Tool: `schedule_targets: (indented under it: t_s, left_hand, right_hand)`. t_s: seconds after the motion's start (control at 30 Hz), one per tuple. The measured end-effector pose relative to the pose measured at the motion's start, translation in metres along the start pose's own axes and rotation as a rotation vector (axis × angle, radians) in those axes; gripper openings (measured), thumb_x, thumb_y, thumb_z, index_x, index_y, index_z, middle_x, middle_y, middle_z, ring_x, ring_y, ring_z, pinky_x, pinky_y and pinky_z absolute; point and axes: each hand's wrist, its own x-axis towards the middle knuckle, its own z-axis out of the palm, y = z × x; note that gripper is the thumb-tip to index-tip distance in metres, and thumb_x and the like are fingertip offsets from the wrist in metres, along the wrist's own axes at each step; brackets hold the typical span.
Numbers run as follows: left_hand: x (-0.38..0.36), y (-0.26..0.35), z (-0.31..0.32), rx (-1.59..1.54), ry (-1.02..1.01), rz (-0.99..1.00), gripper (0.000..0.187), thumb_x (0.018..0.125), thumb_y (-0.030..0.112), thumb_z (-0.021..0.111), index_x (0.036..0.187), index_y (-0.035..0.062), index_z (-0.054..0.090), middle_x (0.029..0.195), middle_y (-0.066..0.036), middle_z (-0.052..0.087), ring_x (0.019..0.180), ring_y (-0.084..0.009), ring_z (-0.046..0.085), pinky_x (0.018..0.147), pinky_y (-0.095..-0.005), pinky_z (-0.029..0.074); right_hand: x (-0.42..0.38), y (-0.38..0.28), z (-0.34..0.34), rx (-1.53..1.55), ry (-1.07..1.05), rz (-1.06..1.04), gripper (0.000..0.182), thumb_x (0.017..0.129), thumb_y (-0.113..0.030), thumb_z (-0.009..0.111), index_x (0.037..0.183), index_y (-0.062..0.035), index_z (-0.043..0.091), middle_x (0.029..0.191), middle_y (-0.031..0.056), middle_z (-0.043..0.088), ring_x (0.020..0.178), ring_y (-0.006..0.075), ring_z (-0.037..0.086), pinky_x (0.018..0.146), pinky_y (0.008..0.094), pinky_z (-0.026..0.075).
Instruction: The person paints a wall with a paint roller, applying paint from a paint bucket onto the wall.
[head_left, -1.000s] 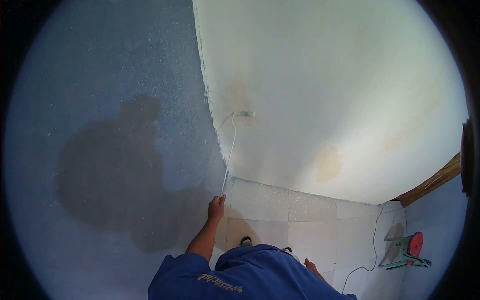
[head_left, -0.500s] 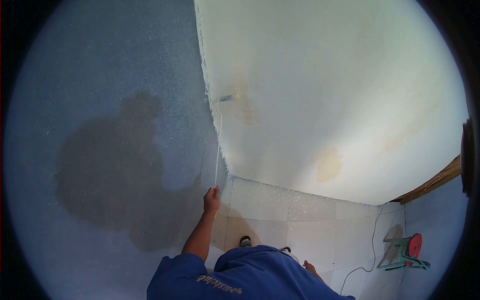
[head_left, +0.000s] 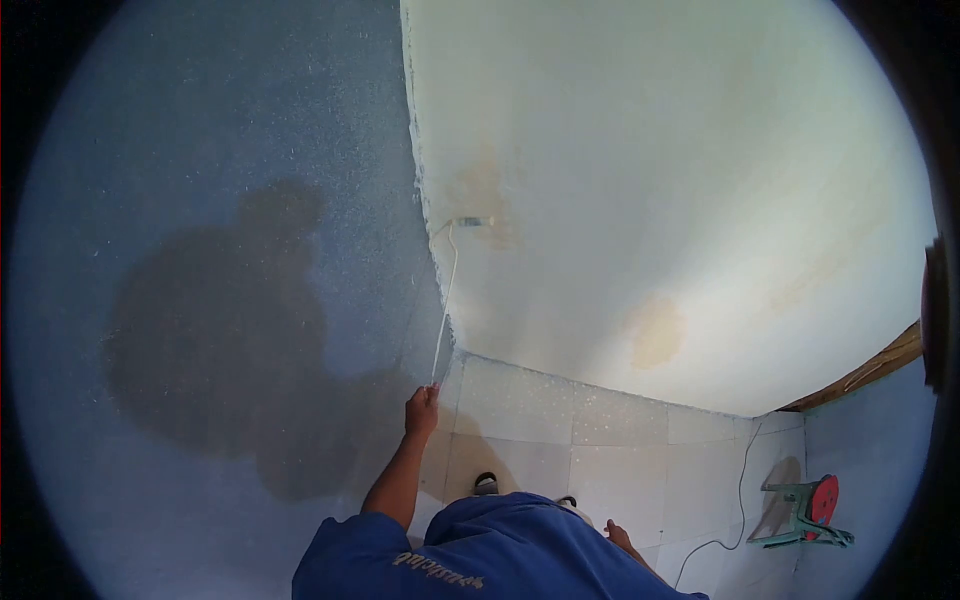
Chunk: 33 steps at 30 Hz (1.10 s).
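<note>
My left hand (head_left: 422,409) is closed round the lower end of a long, thin white roller handle (head_left: 447,310). At the handle's top, the paint roller (head_left: 474,221) lies against the pale wall (head_left: 600,150), a little right of the corner with the blue-grey wall (head_left: 190,130). Around the roller the pale wall has a tan patch. My right hand (head_left: 618,533) hangs low beside the blue shirt, above the tiled floor; its fingers are partly curled and small in view, and whether they hold anything is unclear.
On the tiled floor (head_left: 620,480) at the right stands a green frame (head_left: 800,515) with a red reel (head_left: 823,499). A dark cable (head_left: 742,500) runs across the tiles. A wooden beam (head_left: 870,366) edges the wall at right. My feet show below me.
The roller has moved down and slightly right on the pale wall, away from the corner. My left hand has lowered slightly with the handle.
</note>
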Motion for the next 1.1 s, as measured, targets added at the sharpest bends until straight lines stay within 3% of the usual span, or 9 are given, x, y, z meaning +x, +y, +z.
schedule_targets:
  t_s: [0.2, 0.27, 0.4, 0.47, 0.5, 0.57, 0.7, 0.87, 1.1]
  left_hand:
    - [0.018, 0.032, -0.006, -0.098, 0.087, 0.176, 0.04, 0.092, 0.038, 0.052, 0.08, -0.0003, 0.055, 0.073, -0.015, 0.063, 0.069, -0.0216, 0.062, 0.063, -0.0355, 0.045]
    - [0.022, 0.031, -0.001, -0.104, 0.043, 0.061, 0.041, 0.092, 0.038, 0.052, 0.08, -0.0004, 0.055, 0.073, -0.015, 0.063, 0.069, -0.0217, 0.062, 0.062, -0.0354, 0.045]
    - [0.014, 0.019, 0.004, -0.058, 0.022, 0.08, 0.042, 0.092, 0.04, 0.051, 0.078, -0.0003, 0.055, 0.072, -0.015, 0.062, 0.066, -0.023, 0.061, 0.061, -0.0354, 0.044]
    - [0.011, -0.004, 0.012, -0.005, -0.001, 0.074, 0.044, 0.091, 0.041, 0.051, 0.077, -0.0003, 0.055, 0.072, -0.017, 0.061, 0.066, -0.027, 0.06, 0.062, -0.0368, 0.044]
    - [0.008, -0.015, 0.017, -0.007, -0.004, 0.074, 0.044, 0.091, 0.041, 0.051, 0.077, -0.0003, 0.055, 0.072, -0.017, 0.061, 0.066, -0.027, 0.06, 0.062, -0.0368, 0.044]
    - [0.001, -0.023, 0.022, 0.004, 0.007, 0.033, 0.045, 0.091, 0.042, 0.051, 0.076, -0.0007, 0.056, 0.072, -0.018, 0.061, 0.067, -0.0308, 0.061, 0.062, -0.0383, 0.044]
    - [-0.012, -0.002, 0.007, 0.047, -0.068, -0.01, 0.046, 0.09, 0.043, 0.051, 0.077, -0.0009, 0.056, 0.072, -0.018, 0.062, 0.07, -0.0323, 0.062, 0.062, -0.0395, 0.045]
    - [-0.004, -0.012, 0.004, 0.032, 0.035, 0.117, 0.044, 0.09, 0.041, 0.052, 0.076, -0.0004, 0.056, 0.069, -0.016, 0.061, 0.065, -0.0299, 0.06, 0.06, -0.0384, 0.044]
    - [0.01, 0.024, 0.001, -0.084, 0.064, 0.132, 0.04, 0.09, 0.038, 0.054, 0.077, 0.0, 0.055, 0.07, -0.016, 0.061, 0.066, -0.0316, 0.061, 0.059, -0.0373, 0.045]
  right_hand:
    - [0.006, 0.009, 0.001, -0.225, 0.0, -0.126, 0.059, 0.088, -0.058, 0.036, 0.12, -0.0094, 0.044, 0.094, 0.0171, 0.055, 0.079, 0.0306, 0.053, 0.07, 0.0488, 0.04]
    - [0.003, 0.007, 0.001, -0.179, 0.01, -0.133, 0.059, 0.088, -0.058, 0.036, 0.12, -0.0096, 0.044, 0.096, 0.0182, 0.054, 0.079, 0.0308, 0.053, 0.071, 0.0487, 0.04]
    - [-0.005, -0.007, 0.003, 0.016, 0.0, -0.006, 0.059, 0.088, -0.059, 0.036, 0.12, -0.0098, 0.044, 0.096, 0.0182, 0.054, 0.081, 0.0315, 0.054, 0.071, 0.0487, 0.041]
    - [-0.029, -0.024, 0.012, -0.097, 0.142, -0.028, 0.063, 0.094, -0.051, 0.029, 0.112, 0.0027, 0.057, 0.094, 0.0173, 0.064, 0.073, 0.0242, 0.062, 0.072, 0.0362, 0.049]
    - [-0.024, -0.02, 0.01, -0.095, 0.145, -0.027, 0.063, 0.094, -0.051, 0.029, 0.112, 0.0027, 0.057, 0.094, 0.0173, 0.064, 0.073, 0.0242, 0.062, 0.072, 0.0362, 0.049]
    - [-0.011, -0.009, 0.004, -0.029, 0.002, 0.002, 0.061, 0.088, -0.058, 0.036, 0.123, -0.0088, 0.043, 0.097, 0.0171, 0.054, 0.078, 0.0312, 0.055, 0.069, 0.0481, 0.041]
    - [0.005, 0.006, -0.003, -0.093, -0.007, -0.025, 0.062, 0.088, -0.059, 0.036, 0.124, -0.0086, 0.042, 0.096, 0.0168, 0.054, 0.078, 0.0307, 0.055, 0.068, 0.048, 0.041]
    - [0.002, 0.005, -0.005, -0.082, -0.01, -0.056, 0.065, 0.087, -0.061, 0.035, 0.126, -0.0086, 0.041, 0.099, 0.0178, 0.053, 0.081, 0.0314, 0.056, 0.07, 0.0494, 0.041]
    - [-0.013, -0.014, 0.004, -0.076, -0.016, 0.01, 0.064, 0.089, -0.059, 0.034, 0.128, -0.0088, 0.039, 0.102, 0.0191, 0.052, 0.089, 0.0335, 0.055, 0.074, 0.0504, 0.04]
